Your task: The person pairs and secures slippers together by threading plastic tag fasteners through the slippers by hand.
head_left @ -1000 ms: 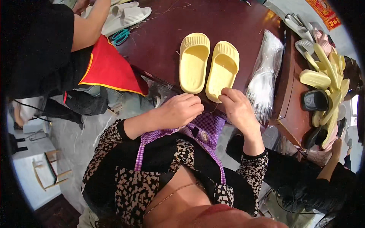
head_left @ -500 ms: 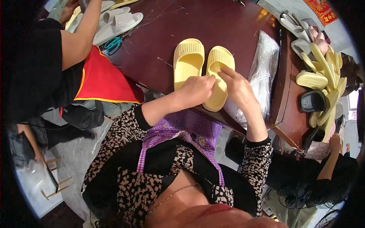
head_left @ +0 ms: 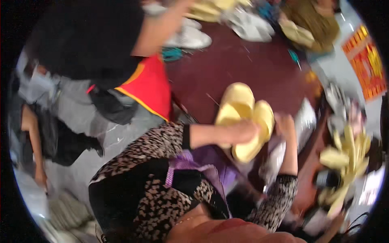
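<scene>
Two yellow slide slippers lie side by side at the table's near edge, toes pointing away. The left slipper (head_left: 235, 103) shows its broad strap, and the right slipper (head_left: 264, 117) sits slightly nearer to me. My left hand (head_left: 245, 132) reaches across the heel of the left one and over the footbed of the right one, its fingers smeared by motion. Just right of the right slipper is my right hand (head_left: 285, 123), apart from it and also blurred. Whether either hand holds anything small cannot be made out.
Clear plastic bags (head_left: 305, 117) lie along the right side of the dark red table (head_left: 206, 71). Yellow slippers (head_left: 350, 156) are heaped at far right. White slippers (head_left: 190, 36), teal scissors (head_left: 172, 54) and a co-worker's arm (head_left: 160, 34) are at upper left.
The whole view has turned and blurred. My right hand has moved off the right slipper to its right side. My left hand stays over the slippers.
</scene>
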Available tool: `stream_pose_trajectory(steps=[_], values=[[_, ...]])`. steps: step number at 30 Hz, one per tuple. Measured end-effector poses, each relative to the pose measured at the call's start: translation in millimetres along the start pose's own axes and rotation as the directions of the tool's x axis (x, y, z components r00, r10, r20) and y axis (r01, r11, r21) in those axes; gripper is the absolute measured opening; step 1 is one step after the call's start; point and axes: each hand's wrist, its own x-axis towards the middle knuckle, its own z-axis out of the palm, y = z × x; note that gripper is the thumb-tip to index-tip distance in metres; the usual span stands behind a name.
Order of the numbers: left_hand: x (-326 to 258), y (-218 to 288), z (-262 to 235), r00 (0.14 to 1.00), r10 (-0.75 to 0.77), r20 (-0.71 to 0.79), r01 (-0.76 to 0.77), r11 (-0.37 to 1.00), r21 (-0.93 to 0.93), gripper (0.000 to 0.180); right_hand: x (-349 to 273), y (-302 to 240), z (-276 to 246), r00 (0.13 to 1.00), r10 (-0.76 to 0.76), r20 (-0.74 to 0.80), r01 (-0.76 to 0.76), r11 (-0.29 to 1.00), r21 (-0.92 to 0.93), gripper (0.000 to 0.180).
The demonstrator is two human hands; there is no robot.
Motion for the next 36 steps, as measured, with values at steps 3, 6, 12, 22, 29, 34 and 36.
stream_pose_trajectory(steps=[3, 6, 12, 22, 29, 34, 36], values=[[-4.3, -23.4, 16.2, 0.99, 0.073, -0.123, -0.083, 0.993, -0.079, 0.032, 19.3, -49.4, 0.3, 0.931, 0.347, 0.116, -0.363, 0.913, 0.186, 0.041], [-4.5, -14.8, 8.8, 0.954, 0.287, -0.085, -0.27, 0.949, 0.164, 0.023, 8.4, 17.4, 32.8, 0.951, 0.309, -0.018, -0.291, 0.914, 0.283, 0.031], [20.3, -41.7, 33.0, 0.834, 0.453, -0.314, -0.343, 0.873, 0.347, 0.014, 33.4, 5.4, 38.6, 0.968, 0.219, -0.119, -0.183, 0.948, 0.259, 0.022], [20.3, -53.5, 34.9, 0.8, 0.454, -0.392, -0.28, 0.86, 0.427, 0.016, 31.0, -22.8, 6.9, 0.869, 0.483, -0.107, -0.203, 0.545, 0.814, 0.005], [-23.7, -31.2, 24.9, 0.901, 0.288, -0.326, -0.251, 0.956, 0.153, 0.017, 10.8, -33.5, 4.5, 0.844, 0.53, -0.078, -0.241, 0.505, 0.829, 0.003], [-30.8, -19.4, 12.3, 0.965, 0.217, -0.148, -0.229, 0.971, -0.069, 0.018, -5.1, -22.0, 10.2, 0.859, 0.503, -0.099, -0.204, 0.513, 0.834, 0.005], [-24.4, -41.5, 18.7, 0.954, 0.217, -0.206, -0.241, 0.965, -0.102, 0.018, 7.0, -51.3, 2.5, 0.871, 0.484, -0.084, -0.201, 0.506, 0.839, 0.006]])
